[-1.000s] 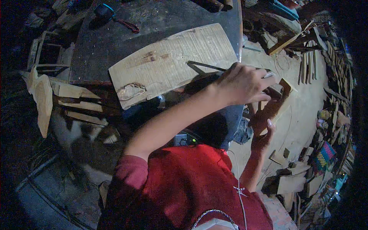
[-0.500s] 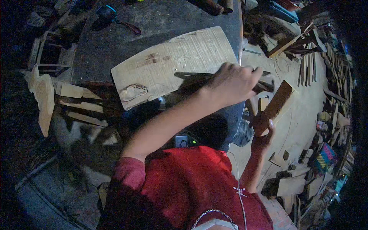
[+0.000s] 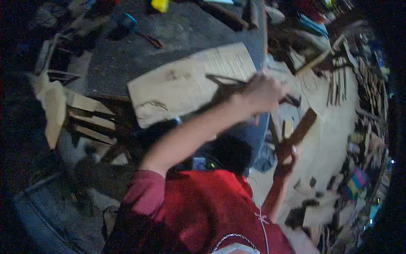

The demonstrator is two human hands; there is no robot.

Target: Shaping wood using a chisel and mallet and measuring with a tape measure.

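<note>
My left hand (image 3: 266, 92) is closed in a fist at the right side of the table, above the right end of a wide pale wooden board (image 3: 186, 84). A dark tool (image 3: 292, 100) sticks out past its fingers; blur and the fist hide what kind it is. Lower down to the right, my right hand (image 3: 287, 157) grips the lower end of a brown wooden block (image 3: 304, 126). The block tilts up to the right, beyond the table's edge. A dark, narrow shadow falls across the board beside my left hand.
The dark table (image 3: 186, 31) carries a blue-rimmed dark cup-like thing (image 3: 127, 23) and a dark rod-shaped piece (image 3: 224, 16). Cut wood pieces (image 3: 95, 116) lie at the left. Stacked wood scraps (image 3: 368, 97) line the right side. A white cable (image 3: 261, 199) hangs down my shirt.
The view has shifted, and the board sits slightly lower in the picture. My left hand is blurred by motion and slightly lower. Both hands keep their holds.
</note>
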